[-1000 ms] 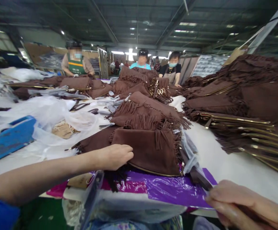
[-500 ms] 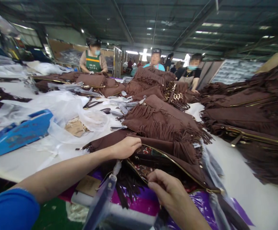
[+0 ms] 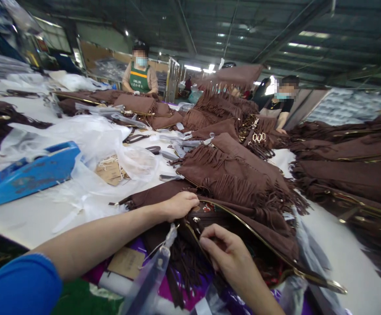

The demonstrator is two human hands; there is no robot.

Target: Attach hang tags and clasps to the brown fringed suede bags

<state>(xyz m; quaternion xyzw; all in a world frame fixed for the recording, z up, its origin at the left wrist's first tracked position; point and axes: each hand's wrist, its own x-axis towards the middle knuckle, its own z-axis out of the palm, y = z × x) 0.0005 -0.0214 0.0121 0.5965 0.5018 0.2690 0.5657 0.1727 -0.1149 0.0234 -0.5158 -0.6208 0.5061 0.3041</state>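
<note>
A brown suede fringed bag [image 3: 252, 227] lies at the near table edge with its gold-zippered mouth pulled apart, patterned lining showing inside. My left hand [image 3: 180, 205] is closed on the bag's upper edge at the left end of the opening. My right hand [image 3: 223, 253] pinches the lower edge of the opening, fingers curled at the zipper. Dark fringe [image 3: 180, 267] hangs from the bag over the table edge. A clear plastic sleeve [image 3: 151, 280] stands just below my left wrist.
More brown fringed bags [image 3: 232, 175] are heaped behind and to the right [image 3: 351, 175]. A blue tool [image 3: 29, 173], white plastic bags [image 3: 92, 144] and card tags [image 3: 111, 173] lie on the left. Two people [image 3: 140, 74] work at the far side [image 3: 280, 105]. Purple film [image 3: 173, 288] covers the near edge.
My right hand came from the lower right onto the bag's opening. The bag's mouth went from closed to spread apart. The view shifted left and closer.
</note>
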